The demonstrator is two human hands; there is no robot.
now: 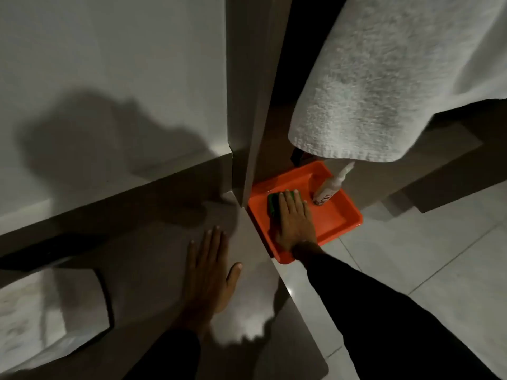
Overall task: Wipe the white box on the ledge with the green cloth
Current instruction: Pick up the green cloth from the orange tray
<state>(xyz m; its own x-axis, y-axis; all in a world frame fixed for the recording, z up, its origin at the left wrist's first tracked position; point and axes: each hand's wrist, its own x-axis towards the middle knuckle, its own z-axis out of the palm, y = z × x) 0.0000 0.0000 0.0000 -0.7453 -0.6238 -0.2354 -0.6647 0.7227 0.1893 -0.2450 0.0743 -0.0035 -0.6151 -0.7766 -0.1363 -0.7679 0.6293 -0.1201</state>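
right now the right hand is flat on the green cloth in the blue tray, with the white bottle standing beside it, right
Not quite: the tray is orange, not blue. The head view shows the right hand flat on the green cloth in that orange tray, with the white bottle standing beside it.

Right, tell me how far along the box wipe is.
Done: nothing visible yet; the white box sits at lower left on the ledge, untouched. In hand: the right hand lies flat on the green cloth in the orange tray, beside a white bottle; no grip closed yet. The left hand rests open on the ledge. Left: lift the cloth, carry it over, wipe.
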